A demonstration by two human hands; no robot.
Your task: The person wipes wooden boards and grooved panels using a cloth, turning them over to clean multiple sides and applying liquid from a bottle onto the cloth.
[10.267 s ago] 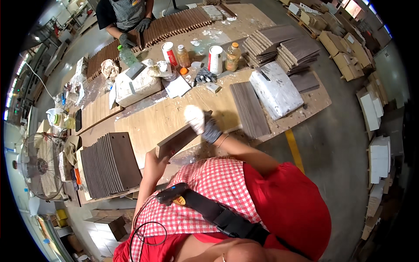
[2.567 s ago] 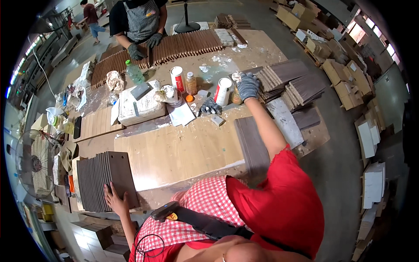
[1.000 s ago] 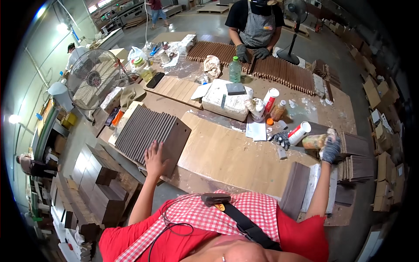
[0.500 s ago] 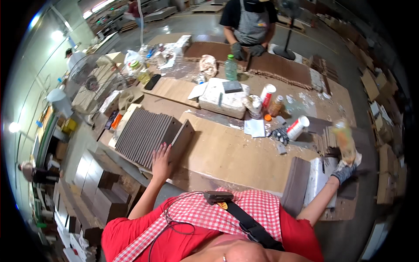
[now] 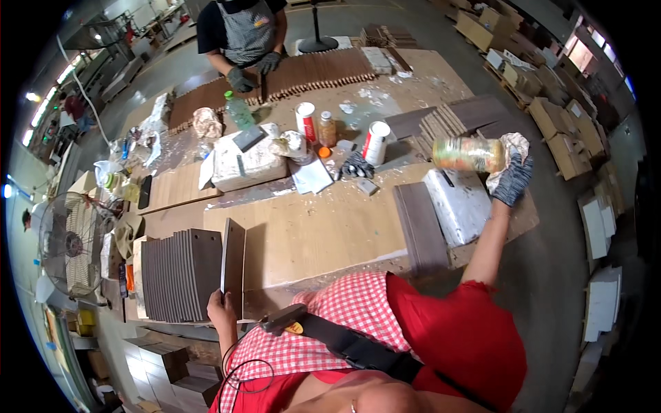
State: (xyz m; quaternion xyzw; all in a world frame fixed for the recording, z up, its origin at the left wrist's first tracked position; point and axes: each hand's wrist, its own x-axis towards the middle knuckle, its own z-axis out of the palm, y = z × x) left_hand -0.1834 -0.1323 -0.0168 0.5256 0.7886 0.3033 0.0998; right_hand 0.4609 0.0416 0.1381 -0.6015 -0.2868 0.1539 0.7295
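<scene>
My bare left hand (image 5: 222,311) is closed on the near end of a dark brown board (image 5: 233,258) standing on edge. Left of it, a row of similar dark boards (image 5: 180,275) stands packed together. My right hand (image 5: 513,180), in a dark knit glove, grips a pale crumpled rag (image 5: 516,146) and a clear plastic bottle (image 5: 469,154) with yellowish and orange colouring. That bottle is tilted on its side above the right part of the table. Below it are a white-wrapped block (image 5: 454,206) and flat brown boards (image 5: 420,227).
Across the table a person with gloved hands (image 5: 256,72) works at a long row of brown strips (image 5: 317,77). Between us stand a stained white block (image 5: 249,164), a green-capped bottle (image 5: 239,111) and white cylinders (image 5: 376,143). A fan (image 5: 72,242) stands at left.
My view has turned rightward. My left hand has gone from lying on the boards to gripping one board's near end. The bottle in my right hand has tipped from upright to sideways.
</scene>
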